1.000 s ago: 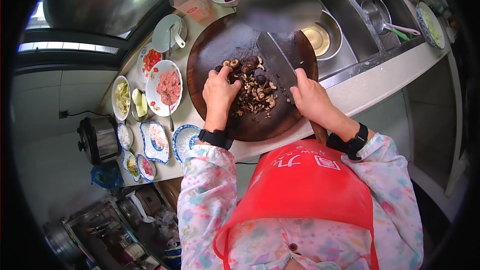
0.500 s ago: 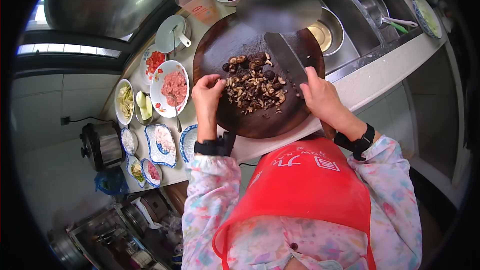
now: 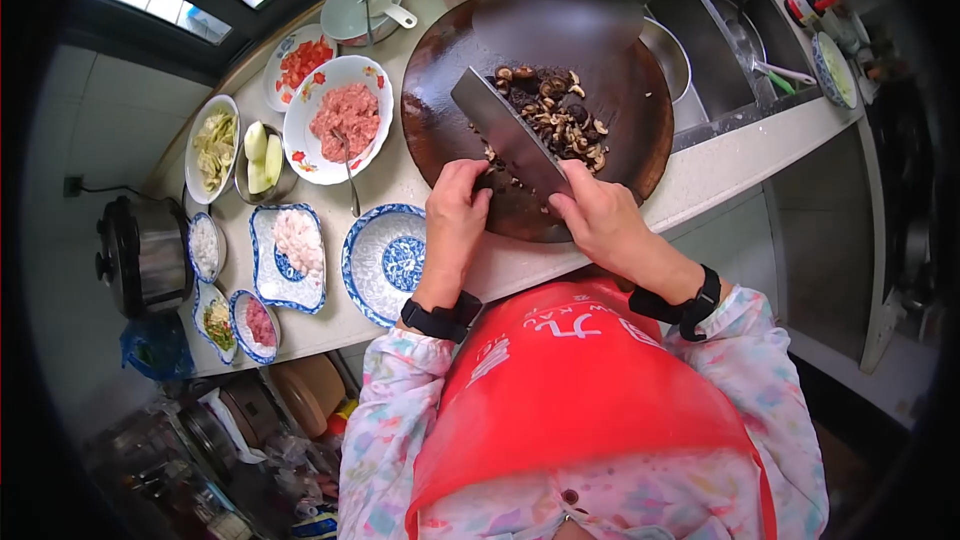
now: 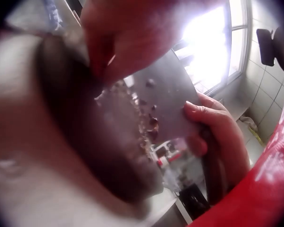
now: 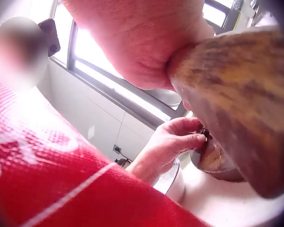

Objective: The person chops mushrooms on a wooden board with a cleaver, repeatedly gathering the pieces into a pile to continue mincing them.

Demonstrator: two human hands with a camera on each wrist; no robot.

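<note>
My right hand grips a cleaver by its wooden handle, thumb and finger against the blade. The blade stands tilted on the left side of a heap of chopped mushrooms. Small dark bits cling to the blade face in the left wrist view. Under it all is a round wooden chopping board. At the board's near left edge, my left hand has its fingers bent, pinching dark mushroom bits between thumb and fingertips.
Left of the board stand a bowl of minced meat with a spoon, a plate of red pieces, and a blue-patterned bowl. A sink with pans lies beyond on the right. A rice cooker sits far left.
The cleaver has swung from the right of the mushrooms to their left side. My left hand has come back toward the board's near edge. The head view has shifted.
</note>
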